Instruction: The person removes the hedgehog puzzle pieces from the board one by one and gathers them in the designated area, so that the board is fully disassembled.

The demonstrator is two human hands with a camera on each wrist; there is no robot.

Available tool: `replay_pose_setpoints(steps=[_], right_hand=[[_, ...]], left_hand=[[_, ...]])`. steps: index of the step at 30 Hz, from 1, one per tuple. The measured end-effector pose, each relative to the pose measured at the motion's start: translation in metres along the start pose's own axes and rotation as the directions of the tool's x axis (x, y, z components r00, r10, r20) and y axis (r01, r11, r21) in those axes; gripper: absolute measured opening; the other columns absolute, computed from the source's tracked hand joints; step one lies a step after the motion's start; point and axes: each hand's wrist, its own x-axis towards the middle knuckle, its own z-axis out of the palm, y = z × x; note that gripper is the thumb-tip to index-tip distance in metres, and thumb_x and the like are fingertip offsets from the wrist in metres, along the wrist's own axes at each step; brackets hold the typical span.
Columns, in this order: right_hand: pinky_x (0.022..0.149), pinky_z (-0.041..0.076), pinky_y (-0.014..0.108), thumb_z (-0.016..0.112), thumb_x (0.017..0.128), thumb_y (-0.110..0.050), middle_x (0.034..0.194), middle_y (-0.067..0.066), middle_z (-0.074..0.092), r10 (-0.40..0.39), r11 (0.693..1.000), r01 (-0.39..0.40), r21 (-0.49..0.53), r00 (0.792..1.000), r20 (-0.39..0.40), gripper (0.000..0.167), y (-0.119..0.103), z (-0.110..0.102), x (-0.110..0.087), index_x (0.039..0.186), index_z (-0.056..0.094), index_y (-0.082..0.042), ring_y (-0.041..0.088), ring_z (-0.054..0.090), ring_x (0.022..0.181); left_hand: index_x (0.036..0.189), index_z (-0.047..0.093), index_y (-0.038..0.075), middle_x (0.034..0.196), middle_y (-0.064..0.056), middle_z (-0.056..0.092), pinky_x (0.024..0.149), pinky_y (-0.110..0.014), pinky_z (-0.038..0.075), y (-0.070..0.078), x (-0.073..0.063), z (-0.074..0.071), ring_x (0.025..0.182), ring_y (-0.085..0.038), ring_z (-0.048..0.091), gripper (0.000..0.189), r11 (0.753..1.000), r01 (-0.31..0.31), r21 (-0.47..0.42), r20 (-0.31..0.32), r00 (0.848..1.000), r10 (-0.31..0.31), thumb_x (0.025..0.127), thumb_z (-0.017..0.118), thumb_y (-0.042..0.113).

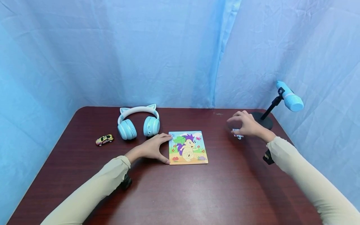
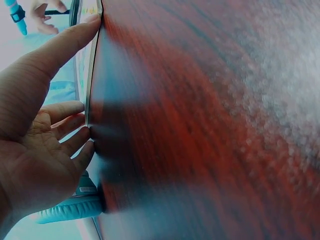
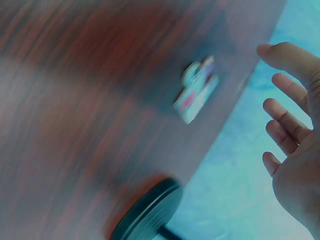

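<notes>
A square picture puzzle board with a purple-haired hedgehog lies flat in the middle of the table. My left hand rests beside it, thumb at the near left corner and fingertips along the left edge; in the left wrist view the left hand has its fingers fairly straight against that edge. To the right, a small puzzle piece lies on the tabletop. Over this piece hovers my right hand, fingers loosely bent. The right wrist view shows the puzzle piece apart from the right hand, which holds nothing.
Cat-eared blue headphones stand behind the left hand, and a small toy car is further left. A blue microphone on a stand with a round black base is close behind the right hand. Blue curtains surround the dark wooden table.
</notes>
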Motion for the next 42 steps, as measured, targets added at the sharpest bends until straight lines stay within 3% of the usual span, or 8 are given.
replay_pose_setpoints(steps=[8,18,24,31,42], right_hand=[[0.098,0.032,0.063,0.087,0.079,-0.021,0.127,0.018,0.059,-0.065,0.992,0.069,0.104,0.997,-0.04,0.054,-0.049,0.007,0.024,0.129,0.069,-0.01,0.035,0.045,0.118],[0.098,0.041,0.054,0.088,0.08,-0.023,0.123,0.013,0.065,-0.116,0.966,0.112,0.235,0.993,0.0,0.054,-0.106,0.036,0.051,0.129,0.069,-0.012,0.029,0.049,0.115],[0.096,0.044,0.052,0.088,0.08,-0.022,0.119,0.012,0.066,-0.145,0.949,0.126,0.29,0.988,0.046,0.052,-0.119,0.057,0.061,0.128,0.07,-0.01,0.029,0.052,0.111],[0.097,0.045,0.048,0.086,0.083,-0.027,0.121,0.004,0.065,-0.105,0.959,0.062,0.278,0.984,0.142,0.047,-0.121,0.074,0.066,0.127,0.071,-0.016,0.022,0.051,0.111],[0.097,0.048,0.048,0.082,0.087,-0.022,0.121,0.006,0.067,-0.087,0.966,0.033,0.257,0.976,0.201,0.041,-0.13,0.074,0.069,0.126,0.072,-0.013,0.024,0.055,0.113]], left_hand=[[0.156,0.04,0.005,0.158,-0.013,0.04,0.116,-0.051,0.039,0.0,0.0,0.0,0.144,-0.032,0.04,0.101,1.0,-0.008,0.011,-0.006,1.0,0.008,0.076,0.09,0.042],[0.156,0.04,0.006,0.158,-0.013,0.04,0.116,-0.051,0.04,0.003,0.002,0.002,0.144,-0.032,0.04,0.101,1.0,-0.006,0.007,-0.006,1.0,0.006,0.076,0.09,0.042],[0.157,0.039,0.007,0.158,-0.013,0.04,0.116,-0.051,0.04,0.004,0.004,0.003,0.143,-0.031,0.04,0.102,1.0,-0.001,0.004,0.005,1.0,0.001,0.077,0.089,0.044],[0.157,0.038,0.006,0.159,-0.013,0.038,0.117,-0.05,0.038,0.007,0.004,0.002,0.145,-0.031,0.038,0.102,1.0,-0.009,-0.012,0.011,1.0,0.009,0.077,0.089,0.043],[0.159,0.035,0.008,0.164,-0.01,0.032,0.119,-0.05,0.037,0.008,0.003,0.007,0.149,-0.03,0.034,0.107,1.0,0.019,-0.007,0.012,1.0,-0.019,0.076,0.088,0.049]])
